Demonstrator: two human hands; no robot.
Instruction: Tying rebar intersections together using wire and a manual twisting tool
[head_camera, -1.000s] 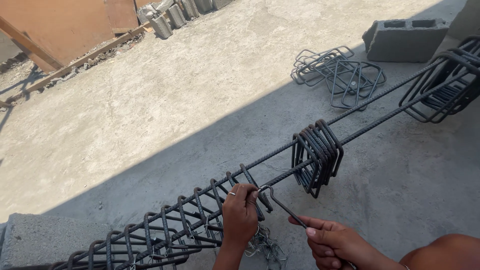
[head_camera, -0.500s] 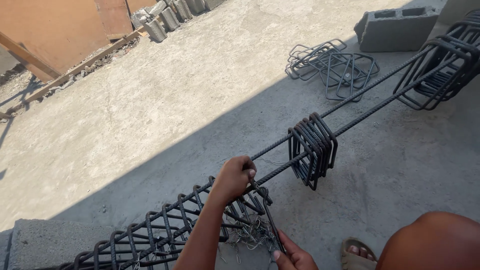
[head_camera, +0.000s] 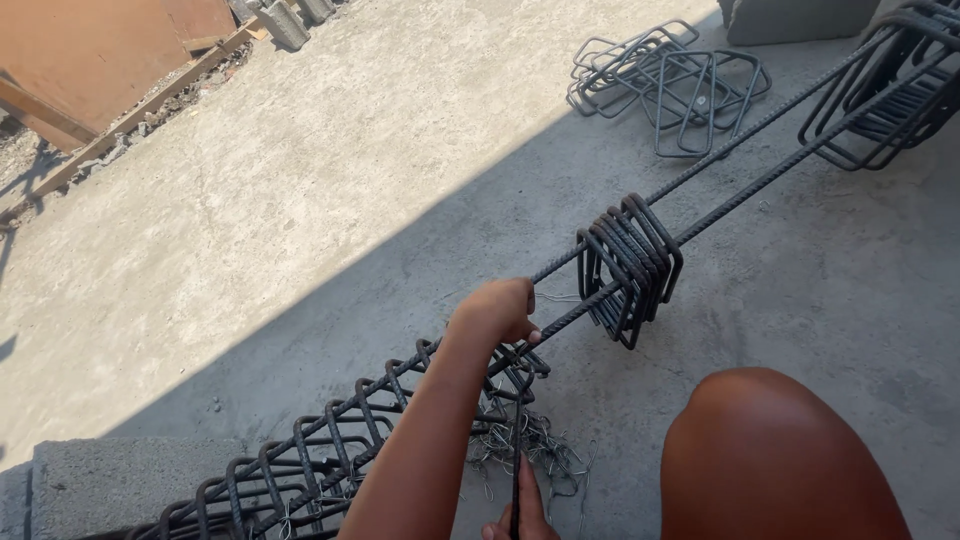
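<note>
A rebar cage of long bars (head_camera: 720, 195) runs from lower left to upper right. My left hand (head_camera: 497, 312) grips one long bar at the last spaced stirrup (head_camera: 515, 365). A bunch of loose stirrups (head_camera: 630, 265) hangs on the bars just right of that hand. At the bottom edge, my right hand (head_camera: 518, 518) holds a thin dark rod-like tool (head_camera: 516, 470) upright. Only part of the right hand shows. A heap of short tie wires (head_camera: 530, 450) lies on the floor under the cage.
My knee (head_camera: 775, 460) fills the lower right. A pile of spare stirrups (head_camera: 670, 75) lies on the concrete floor at the top. A concrete block (head_camera: 105, 480) supports the cage at lower left. Wooden boards (head_camera: 130, 105) edge the slab at upper left.
My left hand has slid right along the bar toward the hanging stirrups. My right hand has dropped to the bottom edge with the tool upright. The view has tilted down and my knee has come in.
</note>
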